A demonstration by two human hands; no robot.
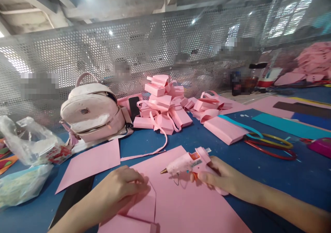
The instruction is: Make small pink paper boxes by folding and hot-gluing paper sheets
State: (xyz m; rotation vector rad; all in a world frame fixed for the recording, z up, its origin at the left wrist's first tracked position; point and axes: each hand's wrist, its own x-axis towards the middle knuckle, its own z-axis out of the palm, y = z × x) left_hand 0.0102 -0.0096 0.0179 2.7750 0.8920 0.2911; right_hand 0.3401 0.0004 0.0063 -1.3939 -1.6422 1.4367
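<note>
My right hand (pixel 216 177) is wrapped round the handle of a pink glue gun (pixel 184 162), its brass nozzle pointing left. The glue gun is over a large pink sheet (pixel 196 205) on the blue table. My left hand (pixel 126 184) rests with bent fingers on a folded pink paper piece (pixel 142 205), which lies partly on that sheet. The fingertips press near the piece's upper edge; whether they pinch it is hard to make out. Another pink sheet (pixel 93 160) lies to the left, partly over a black strip (pixel 74 198).
A pile of folded pink paper boxes (pixel 162 102) stands at the back middle, beside a white backpack (pixel 90 108). Plastic bags (pixel 23 184) are at the left. Coloured rings (pixel 271 146), a blue strip (pixel 289 124) and a magenta object (pixel 320 146) lie right. A perforated metal screen (pixel 144 50) runs behind.
</note>
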